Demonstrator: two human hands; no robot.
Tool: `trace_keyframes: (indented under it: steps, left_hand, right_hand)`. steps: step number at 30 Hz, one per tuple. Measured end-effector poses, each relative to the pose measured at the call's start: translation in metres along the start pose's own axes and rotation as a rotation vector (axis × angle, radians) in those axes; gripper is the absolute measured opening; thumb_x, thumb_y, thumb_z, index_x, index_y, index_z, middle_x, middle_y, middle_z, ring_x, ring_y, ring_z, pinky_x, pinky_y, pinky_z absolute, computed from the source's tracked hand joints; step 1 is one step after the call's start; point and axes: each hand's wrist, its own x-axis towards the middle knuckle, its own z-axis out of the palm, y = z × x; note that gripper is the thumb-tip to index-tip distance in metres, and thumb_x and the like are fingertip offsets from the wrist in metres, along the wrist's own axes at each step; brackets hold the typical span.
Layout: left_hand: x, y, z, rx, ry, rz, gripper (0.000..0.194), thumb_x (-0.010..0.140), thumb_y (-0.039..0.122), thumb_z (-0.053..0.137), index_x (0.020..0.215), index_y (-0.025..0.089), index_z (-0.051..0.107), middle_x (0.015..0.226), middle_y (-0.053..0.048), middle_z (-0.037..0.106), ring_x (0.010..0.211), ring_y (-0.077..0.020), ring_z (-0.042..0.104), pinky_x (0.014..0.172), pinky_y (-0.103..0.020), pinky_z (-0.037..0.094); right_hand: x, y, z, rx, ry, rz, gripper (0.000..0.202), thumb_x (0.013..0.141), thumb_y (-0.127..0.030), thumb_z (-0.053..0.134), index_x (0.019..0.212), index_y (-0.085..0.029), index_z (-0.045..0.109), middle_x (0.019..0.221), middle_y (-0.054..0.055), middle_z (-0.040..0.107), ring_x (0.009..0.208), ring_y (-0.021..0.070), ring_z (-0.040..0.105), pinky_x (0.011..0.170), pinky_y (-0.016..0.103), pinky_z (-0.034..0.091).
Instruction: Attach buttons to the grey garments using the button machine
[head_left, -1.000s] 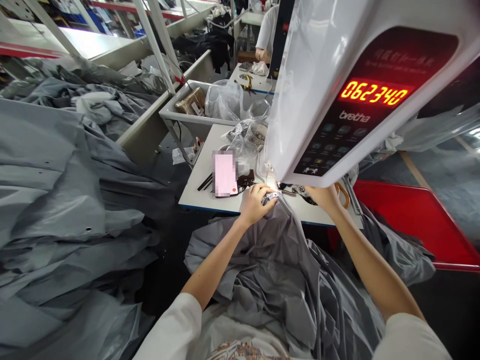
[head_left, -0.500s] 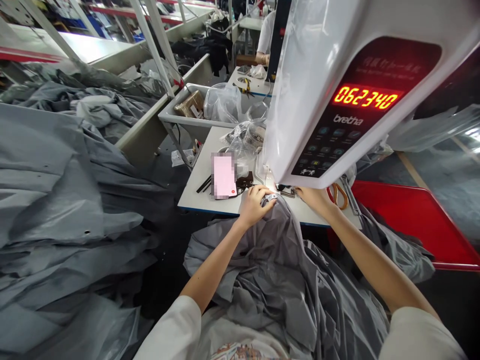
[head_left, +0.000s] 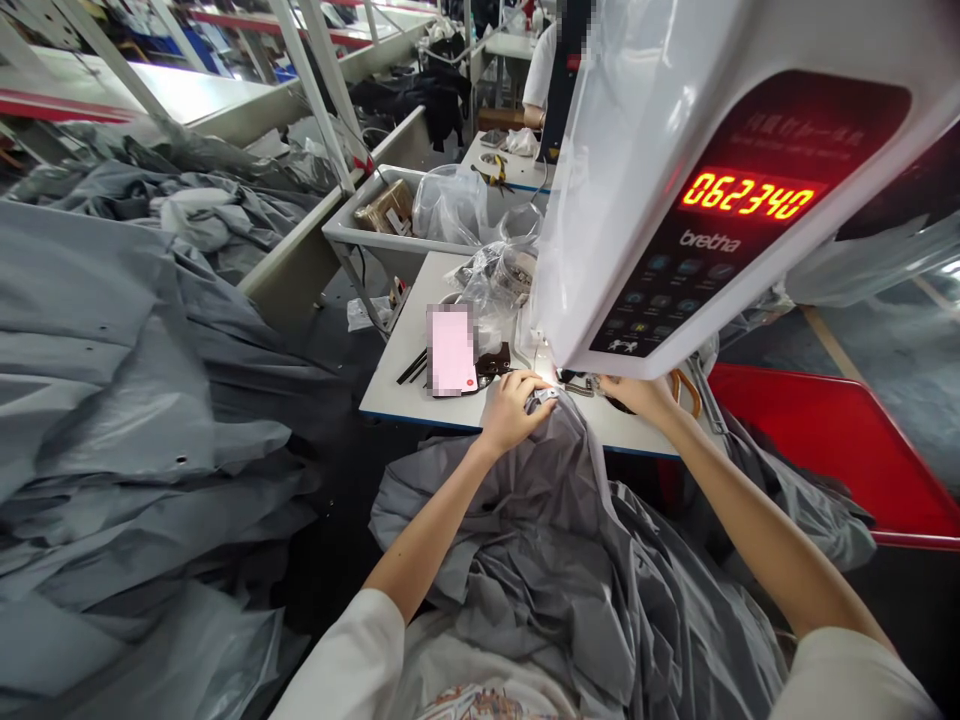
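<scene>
My left hand [head_left: 517, 412] is closed on the edge of a grey fabric piece [head_left: 540, 500], right below the head of a white machine [head_left: 637, 180]. The fabric runs down from the fingers and spreads in folds over my lap. On the other side of the machine's working point, my right hand [head_left: 637, 394] is low over the table with its fingers drawn together. Something small shows at its fingertips, too small to name. A coiled spring [head_left: 577, 388] lies between the two hands. Orange-handled scissors [head_left: 688, 393] are partly hidden behind my right hand.
A phone [head_left: 452, 350] lies on the white table [head_left: 390, 395], with clear plastic bags [head_left: 487, 280] behind it. Left of me hangs a large heap of grey fabric [head_left: 135, 400]. A red tray [head_left: 817, 440] stands at the right. Farther back, a person's arm [head_left: 536, 95] shows.
My right hand has drawn a little to the right, away from the machine's working point, and its fingers have come together. My left hand stays on the fabric. The view has shifted slightly.
</scene>
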Motion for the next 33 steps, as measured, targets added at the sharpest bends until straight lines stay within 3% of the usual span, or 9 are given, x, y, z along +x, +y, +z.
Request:
trace_keyframes:
  steps: [5, 9, 16, 19, 26, 33]
  left_hand:
    - [0.000, 0.000, 0.000, 0.000, 0.008, 0.005, 0.018, 0.084, 0.033, 0.063, 0.099, 0.023, 0.061, 0.110, -0.003, 0.060, 0.106, -0.0182, 0.053, 0.096, -0.033, 0.041]
    - [0.000, 0.001, 0.000, 0.013, 0.007, -0.008, 0.019, 0.084, 0.033, 0.063, 0.100, 0.024, 0.061, 0.111, -0.003, 0.060, 0.106, -0.0190, 0.053, 0.096, -0.034, 0.041]
    - [0.000, 0.000, 0.000, 0.012, 0.001, 0.003, 0.018, 0.085, 0.034, 0.062, 0.100, 0.024, 0.061, 0.110, -0.003, 0.060, 0.107, -0.0186, 0.053, 0.095, -0.033, 0.041]
    - [0.000, -0.001, 0.001, 0.013, 0.001, 0.007, 0.019, 0.085, 0.034, 0.062, 0.101, 0.024, 0.060, 0.110, -0.002, 0.060, 0.107, -0.0185, 0.053, 0.096, -0.033, 0.041]
    - [0.000, -0.001, 0.000, -0.006, 0.017, 0.017, 0.018, 0.085, 0.034, 0.062, 0.100, 0.024, 0.061, 0.109, -0.002, 0.061, 0.107, -0.0183, 0.053, 0.095, -0.033, 0.041]
    - [0.000, -0.001, 0.001, -0.015, 0.014, 0.012, 0.018, 0.083, 0.028, 0.063, 0.100, 0.024, 0.060, 0.109, -0.002, 0.060, 0.108, -0.0183, 0.052, 0.097, -0.033, 0.041]
  right_hand:
    - [-0.006, -0.004, -0.015, 0.229, 0.013, 0.104, 0.012, 0.071, -0.030, 0.058, 0.065, -0.020, 0.061, 0.061, 0.003, 0.062, 0.064, 0.0201, 0.058, 0.061, 0.030, 0.045]
    - [-0.017, -0.026, -0.025, 0.419, 0.029, 0.133, 0.017, 0.074, -0.035, 0.060, 0.070, -0.018, 0.064, 0.066, 0.003, 0.065, 0.067, 0.0194, 0.060, 0.064, 0.031, 0.047]
    - [-0.025, -0.072, -0.012, 0.784, -0.137, 0.094, 0.026, 0.080, -0.041, 0.055, 0.078, -0.017, 0.066, 0.072, 0.003, 0.067, 0.065, 0.0154, 0.059, 0.060, 0.027, 0.046]
    - [-0.023, -0.080, -0.004, 0.705, -0.078, 0.053, 0.024, 0.081, -0.040, 0.055, 0.077, -0.018, 0.064, 0.068, 0.002, 0.064, 0.063, 0.0152, 0.058, 0.060, 0.026, 0.045]
    - [-0.026, -0.090, 0.003, 0.261, 0.161, -0.075, 0.016, 0.083, -0.030, 0.050, 0.071, -0.020, 0.057, 0.073, 0.006, 0.063, 0.072, 0.0210, 0.057, 0.070, 0.033, 0.044]
    - [-0.029, -0.089, 0.007, 0.195, 0.105, -0.212, 0.015, 0.087, -0.023, 0.047, 0.084, -0.020, 0.061, 0.083, 0.007, 0.065, 0.085, 0.0220, 0.059, 0.077, 0.033, 0.045]
